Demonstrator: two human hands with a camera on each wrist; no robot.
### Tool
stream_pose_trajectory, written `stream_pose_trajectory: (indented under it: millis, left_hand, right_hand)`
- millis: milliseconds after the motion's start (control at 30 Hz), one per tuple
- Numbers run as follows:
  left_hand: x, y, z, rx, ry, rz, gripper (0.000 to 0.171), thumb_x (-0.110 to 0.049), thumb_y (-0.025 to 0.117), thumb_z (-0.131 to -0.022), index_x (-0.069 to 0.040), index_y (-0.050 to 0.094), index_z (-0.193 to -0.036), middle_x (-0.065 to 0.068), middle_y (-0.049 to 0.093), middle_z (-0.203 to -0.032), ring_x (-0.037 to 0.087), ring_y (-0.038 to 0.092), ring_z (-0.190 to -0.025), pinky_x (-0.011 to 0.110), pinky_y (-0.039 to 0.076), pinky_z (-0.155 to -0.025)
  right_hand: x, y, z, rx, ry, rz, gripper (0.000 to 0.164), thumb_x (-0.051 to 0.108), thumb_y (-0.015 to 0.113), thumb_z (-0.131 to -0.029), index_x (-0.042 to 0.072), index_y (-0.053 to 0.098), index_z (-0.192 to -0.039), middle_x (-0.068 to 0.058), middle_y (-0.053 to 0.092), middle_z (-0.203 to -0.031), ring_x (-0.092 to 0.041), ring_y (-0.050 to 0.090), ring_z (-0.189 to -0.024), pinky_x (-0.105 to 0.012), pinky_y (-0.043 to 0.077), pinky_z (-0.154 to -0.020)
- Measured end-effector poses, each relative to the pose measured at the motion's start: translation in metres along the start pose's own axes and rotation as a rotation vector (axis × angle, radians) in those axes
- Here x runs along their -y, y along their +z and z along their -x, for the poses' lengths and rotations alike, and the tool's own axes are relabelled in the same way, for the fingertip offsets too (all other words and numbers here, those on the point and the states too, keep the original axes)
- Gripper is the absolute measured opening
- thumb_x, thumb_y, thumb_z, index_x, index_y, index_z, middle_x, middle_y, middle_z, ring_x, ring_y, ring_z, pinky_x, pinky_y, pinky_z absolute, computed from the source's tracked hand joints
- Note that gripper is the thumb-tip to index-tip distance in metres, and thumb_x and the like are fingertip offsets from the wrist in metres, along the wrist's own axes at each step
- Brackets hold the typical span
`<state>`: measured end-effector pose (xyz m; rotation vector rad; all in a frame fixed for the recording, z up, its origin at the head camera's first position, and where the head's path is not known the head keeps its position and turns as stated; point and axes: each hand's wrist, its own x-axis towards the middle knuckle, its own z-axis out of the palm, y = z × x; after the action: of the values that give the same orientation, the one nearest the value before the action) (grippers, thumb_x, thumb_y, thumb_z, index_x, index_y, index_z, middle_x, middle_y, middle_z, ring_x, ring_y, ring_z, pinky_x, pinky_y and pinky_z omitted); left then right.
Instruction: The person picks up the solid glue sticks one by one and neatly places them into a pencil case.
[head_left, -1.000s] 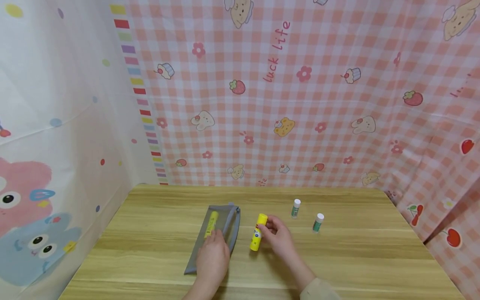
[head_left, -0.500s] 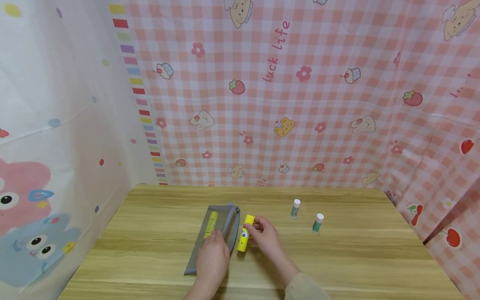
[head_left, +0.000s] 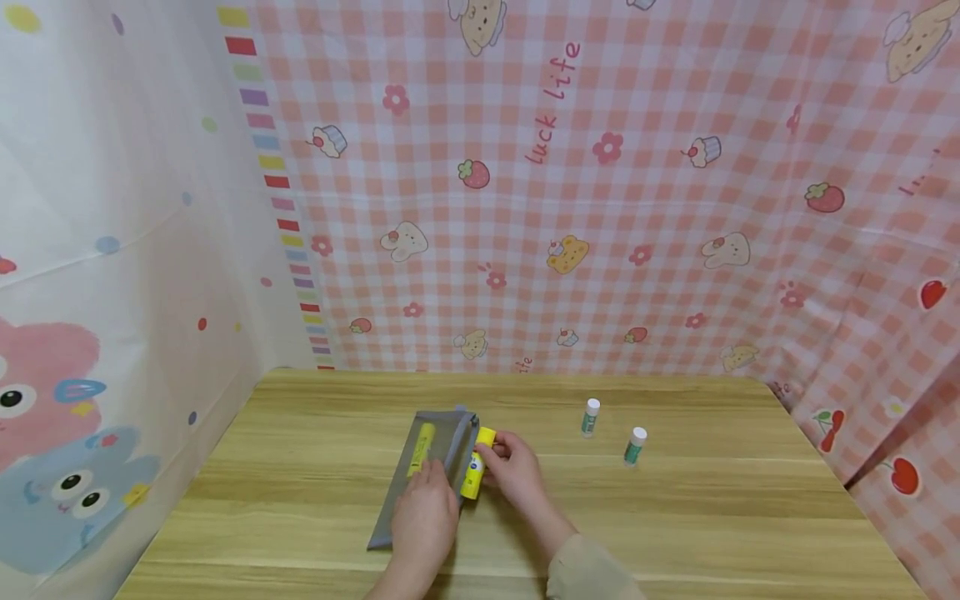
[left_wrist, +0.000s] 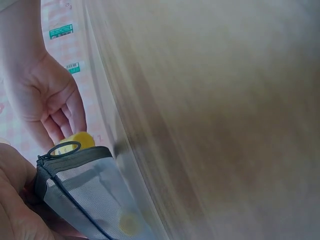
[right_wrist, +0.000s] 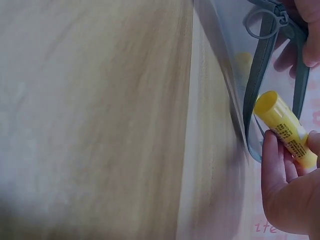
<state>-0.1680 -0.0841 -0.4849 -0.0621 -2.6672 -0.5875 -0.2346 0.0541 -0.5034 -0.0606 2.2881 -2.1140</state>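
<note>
A grey mesh zip pouch (head_left: 390, 523) lies on the table with one yellow glue stick (head_left: 422, 448) visible through its mesh. My left hand (head_left: 426, 508) grips the pouch near its zipped side, thumb on one edge of the mouth. In the right wrist view the zipper (right_wrist: 259, 65) is undone and the mouth gapes. My right hand (head_left: 517, 475) pinches a second yellow glue stick (head_left: 477, 467) between thumb and fingers. That stick is tilted, one end right at the pouch's mouth (right_wrist: 252, 112).
Two small white-capped tubes with green labels, a left one (head_left: 591, 418) and a right one (head_left: 635, 447), stand upright on the wooden table (head_left: 705, 517) right of the hands. A pink checked cloth (head_left: 660, 208) hangs behind the table.
My right hand has carried the glue stick leftward, from beside the pouch up to its mouth. The left hand and the pouch have stayed nearly still.
</note>
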Motion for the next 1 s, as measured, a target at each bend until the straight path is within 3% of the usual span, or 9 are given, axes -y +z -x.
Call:
stream_pose_trajectory:
  millis: [233, 533, 800, 1000]
  left_hand:
    - [-0.002, -0.002, -0.001, 0.043, -0.019, -0.009, 0.034, -0.007, 0.064, -0.089, 0.013, 0.063, -0.117, 0.031, 0.064, -0.117, 0.044, 0.064, -0.106, 0.059, 0.053, -0.080]
    - [-0.001, 0.000, 0.000, 0.003, 0.005, 0.000, 0.032, -0.006, 0.062, -0.089, 0.014, 0.063, -0.114, 0.031, 0.065, -0.113, 0.044, 0.064, -0.104, 0.059, 0.054, -0.078]
    - [-0.001, 0.000, 0.001, 0.000, 0.009, 0.000, 0.032, -0.005, 0.062, -0.089, 0.014, 0.064, -0.113, 0.031, 0.066, -0.113, 0.044, 0.065, -0.104, 0.059, 0.054, -0.077]
    - [-0.001, -0.001, 0.001, 0.001, 0.017, -0.004, 0.033, -0.005, 0.064, -0.087, 0.013, 0.064, -0.114, 0.031, 0.066, -0.113, 0.044, 0.065, -0.103, 0.058, 0.054, -0.076]
  right_hand:
    - [0.000, 0.006, -0.007, -0.016, 0.007, 0.069, 0.024, 0.011, 0.068, -0.093, -0.009, 0.062, -0.104, -0.008, 0.060, -0.084, -0.013, 0.061, -0.068, -0.037, 0.060, -0.063]
    - [0.000, 0.010, -0.013, 0.026, 0.042, 0.157, 0.024, 0.012, 0.069, -0.092, -0.009, 0.061, -0.100, -0.008, 0.062, -0.081, -0.014, 0.063, -0.061, -0.032, 0.058, -0.056]
    - [0.002, 0.013, -0.014, 0.039, 0.041, 0.305, 0.020, 0.014, 0.069, -0.091, -0.005, 0.063, -0.090, -0.006, 0.062, -0.072, -0.016, 0.063, -0.056, -0.031, 0.057, -0.052]
    - [0.001, 0.015, -0.015, 0.022, 0.067, 0.293, 0.021, 0.012, 0.068, -0.090, -0.008, 0.063, -0.095, -0.008, 0.064, -0.073, -0.020, 0.066, -0.057, -0.032, 0.057, -0.051]
